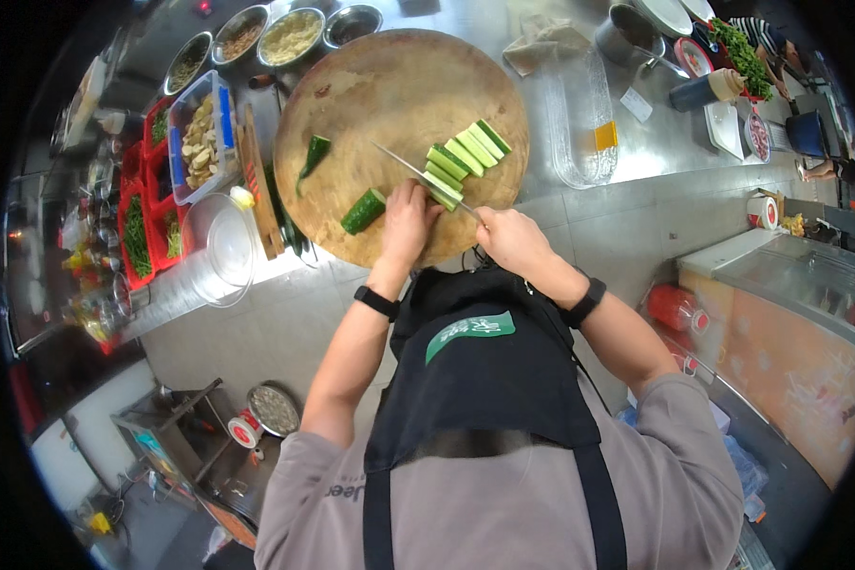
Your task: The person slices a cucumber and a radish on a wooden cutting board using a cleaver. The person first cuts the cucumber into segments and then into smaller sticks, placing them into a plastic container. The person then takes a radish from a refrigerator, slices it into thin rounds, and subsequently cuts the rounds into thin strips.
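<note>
A round wooden chopping board (392,92) lies on the steel counter before me. My right hand (516,239) grips a knife (397,158), whose blade runs up and to the left against a cucumber piece (443,194). With bent fingers, my left hand (407,217) presses that piece on the near side of the blade. Cut cucumber sticks (470,148) lie in a slanting row to the upper right of the knife. Left of my left hand rests a cucumber chunk (363,211) with its skin on. A green pepper end (315,155) lies farther left on the board.
Steel bowls of chopped ingredients (291,37) stand behind the board. At left are a plastic box of sliced pieces (201,139), red baskets (137,235) and a clear lid (229,239). To the right sit a cloth (545,43), a clear tray (577,121) and a sauce bottle (705,89).
</note>
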The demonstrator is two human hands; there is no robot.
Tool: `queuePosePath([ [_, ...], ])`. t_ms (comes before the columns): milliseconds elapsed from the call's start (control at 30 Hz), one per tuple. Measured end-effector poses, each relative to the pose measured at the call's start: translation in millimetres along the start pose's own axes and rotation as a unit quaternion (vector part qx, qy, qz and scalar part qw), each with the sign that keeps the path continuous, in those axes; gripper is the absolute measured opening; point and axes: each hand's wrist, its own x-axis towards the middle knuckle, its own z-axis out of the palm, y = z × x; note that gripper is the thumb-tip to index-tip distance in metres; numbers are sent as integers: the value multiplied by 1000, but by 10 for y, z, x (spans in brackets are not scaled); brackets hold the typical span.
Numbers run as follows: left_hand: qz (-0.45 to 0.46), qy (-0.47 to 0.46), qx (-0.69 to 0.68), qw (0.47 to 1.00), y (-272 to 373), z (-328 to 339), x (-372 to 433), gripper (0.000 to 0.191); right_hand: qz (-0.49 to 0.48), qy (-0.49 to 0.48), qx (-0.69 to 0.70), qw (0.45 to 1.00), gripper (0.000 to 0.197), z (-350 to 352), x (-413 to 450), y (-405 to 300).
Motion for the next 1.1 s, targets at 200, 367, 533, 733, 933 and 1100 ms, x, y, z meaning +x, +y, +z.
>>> queuePosePath([
  [200,-36,11,-4,999,186,42,207,50,-8,81,27,996,27,-428,-100,34],
  [367,-38,58,133,989,258,415,464,81,-16,111,1,994,28,-551,-35,120],
  [533,-66,-1,77,995,260,373,651,78,3,108,17,994,28,-583,-47,192],
  [733,-134,23,-124,983,356,-220,377,75,8,84,35,996,28,-616,-123,181],
  [933,-159,6,-102,982,389,-633,-367,71,-25,-9,67,997,19,-100,-223,134],
  [1100,-74,15,-38,996,320,-379,-386,68,-2,-15,8,1000,20,-34,-161,196],
])
